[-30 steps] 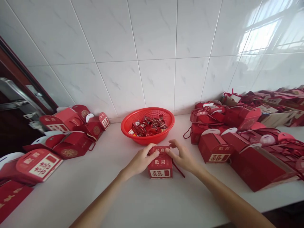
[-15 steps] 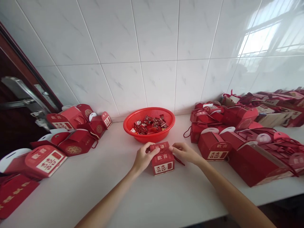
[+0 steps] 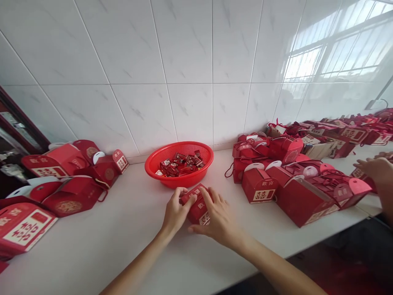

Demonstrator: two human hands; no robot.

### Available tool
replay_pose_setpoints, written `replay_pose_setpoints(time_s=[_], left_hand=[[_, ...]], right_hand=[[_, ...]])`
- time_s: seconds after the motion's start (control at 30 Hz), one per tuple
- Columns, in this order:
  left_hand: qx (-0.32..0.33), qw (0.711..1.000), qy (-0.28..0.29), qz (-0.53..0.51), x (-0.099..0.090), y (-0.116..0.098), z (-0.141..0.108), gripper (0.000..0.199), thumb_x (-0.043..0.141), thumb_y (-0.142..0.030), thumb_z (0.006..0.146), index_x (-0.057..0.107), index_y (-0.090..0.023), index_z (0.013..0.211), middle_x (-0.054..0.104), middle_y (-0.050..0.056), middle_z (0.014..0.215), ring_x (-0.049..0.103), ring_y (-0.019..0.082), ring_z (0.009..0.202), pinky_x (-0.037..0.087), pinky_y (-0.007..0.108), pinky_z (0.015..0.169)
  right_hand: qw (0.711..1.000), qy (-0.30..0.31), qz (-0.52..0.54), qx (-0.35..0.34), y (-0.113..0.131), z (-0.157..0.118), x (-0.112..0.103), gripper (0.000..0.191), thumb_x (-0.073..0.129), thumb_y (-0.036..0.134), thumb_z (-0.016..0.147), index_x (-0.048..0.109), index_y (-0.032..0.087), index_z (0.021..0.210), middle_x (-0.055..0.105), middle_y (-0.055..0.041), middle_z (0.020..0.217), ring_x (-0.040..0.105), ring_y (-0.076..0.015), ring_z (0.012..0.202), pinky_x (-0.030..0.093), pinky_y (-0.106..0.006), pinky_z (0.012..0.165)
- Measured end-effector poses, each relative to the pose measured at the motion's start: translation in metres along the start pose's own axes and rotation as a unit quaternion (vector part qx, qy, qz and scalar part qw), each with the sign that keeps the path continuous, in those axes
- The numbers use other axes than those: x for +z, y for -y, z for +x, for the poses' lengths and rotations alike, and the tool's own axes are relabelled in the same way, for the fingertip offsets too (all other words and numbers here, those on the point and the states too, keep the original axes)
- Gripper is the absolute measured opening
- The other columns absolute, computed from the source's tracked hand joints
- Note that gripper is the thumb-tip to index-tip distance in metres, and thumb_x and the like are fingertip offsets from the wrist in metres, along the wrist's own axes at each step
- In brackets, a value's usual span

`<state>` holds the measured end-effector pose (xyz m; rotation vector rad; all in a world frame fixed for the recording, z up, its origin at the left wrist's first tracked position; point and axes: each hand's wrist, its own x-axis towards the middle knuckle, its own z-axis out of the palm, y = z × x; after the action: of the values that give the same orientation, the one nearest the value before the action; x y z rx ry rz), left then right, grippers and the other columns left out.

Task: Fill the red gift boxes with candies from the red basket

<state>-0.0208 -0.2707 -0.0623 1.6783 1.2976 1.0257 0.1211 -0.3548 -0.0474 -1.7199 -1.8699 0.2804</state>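
In the head view, the small red box (image 3: 197, 208) you are handling sits on the white counter (image 3: 104, 237) straight ahead of you, just on the near side of the red basket (image 3: 184, 180). It stands on its base, set askew to the counter's edge: its white-labelled panel looks towards you and slightly to your right. The folds across its top run slantwise, left end nearer you, right end farther off. Your right hand covers much of that side, so you cannot tell for sure which way the long axis lies.

Your left hand (image 3: 179, 207) has the box's left side, thumb pressed on the top and fingers curled around the far left corner, only a small gap between them. Your right hand (image 3: 216, 217) is spread wide over the box's right side, index finger along the top; its thumb stretches across the near side, and whether it touches the panel cannot be told.

Wrapped sweets (image 3: 182, 164) lie in the basket. Red boxes stand in a left group (image 3: 73, 194) and a right group (image 3: 259, 186). A co-worker's hand (image 3: 373, 168) shows at the right edge.
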Motion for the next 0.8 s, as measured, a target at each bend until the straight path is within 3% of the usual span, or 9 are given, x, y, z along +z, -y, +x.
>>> replay_pose_setpoints(time_s=[0.2, 0.37, 0.5, 0.63, 0.8], left_hand=[[0.003, 0.998, 0.053, -0.042, 0.001, 0.0, -0.004, 0.043, 0.063, -0.063, 0.074, 0.057, -0.023, 0.09, 0.068, 0.001, 0.087, 0.064, 0.023, 0.082, 0.05, 0.032, 0.072], [0.004, 0.98, 0.084, -0.178, 0.007, 0.007, -0.003, 0.047, 0.05, -0.065, 0.084, 0.059, -0.021, 0.097, 0.07, 0.006, 0.101, 0.064, 0.024, 0.099, 0.05, 0.034, 0.088], [-0.013, 0.976, 0.082, -0.199, 0.016, 0.019, -0.001, 0.054, 0.04, -0.066, 0.085, 0.059, -0.018, 0.099, 0.071, 0.009, 0.102, 0.066, 0.024, 0.097, 0.051, 0.037, 0.089], [-0.005, 0.978, 0.106, -0.181, 0.021, 0.024, -0.004, 0.046, 0.047, -0.061, 0.084, 0.061, -0.018, 0.094, 0.069, 0.007, 0.096, 0.064, 0.022, 0.087, 0.05, 0.037, 0.087], [0.01, 0.982, 0.124, -0.139, 0.021, 0.023, -0.007, 0.032, 0.056, -0.051, 0.08, 0.062, -0.02, 0.086, 0.066, 0.004, 0.091, 0.061, 0.021, 0.084, 0.049, 0.036, 0.088]], right_hand=[[0.999, -0.005, -0.044, 0.01, 0.001, 0.004, -0.001, 0.073, 0.08, 0.046, 0.072, 0.054, 0.026, 0.138, 0.061, -0.0151, 0.117, 0.059, -0.0357, 0.104, 0.049, -0.048, 0.086], [0.999, -0.007, -0.002, 0.04, -0.015, 0.006, -0.016, 0.075, 0.079, 0.04, 0.073, 0.053, 0.028, 0.143, 0.06, -0.0133, 0.115, 0.06, -0.0322, 0.102, 0.048, -0.046, 0.088], [0.997, -0.004, 0.052, 0.05, -0.026, 0.005, -0.038, 0.07, 0.077, 0.038, 0.077, 0.056, 0.026, 0.142, 0.06, -0.0116, 0.113, 0.062, -0.0279, 0.099, 0.049, -0.043, 0.092], [0.995, -0.029, 0.093, 0.03, -0.034, 0.002, -0.064, 0.068, 0.076, 0.043, 0.078, 0.057, 0.026, 0.141, 0.061, -0.0114, 0.116, 0.063, -0.028, 0.102, 0.05, -0.044, 0.094], [0.986, -0.11, 0.106, -0.06, -0.04, -0.002, -0.124, 0.063, 0.079, 0.047, 0.076, 0.063, 0.029, 0.134, 0.067, -0.0089, 0.12, 0.062, -0.0307, 0.11, 0.051, -0.044, 0.094]])
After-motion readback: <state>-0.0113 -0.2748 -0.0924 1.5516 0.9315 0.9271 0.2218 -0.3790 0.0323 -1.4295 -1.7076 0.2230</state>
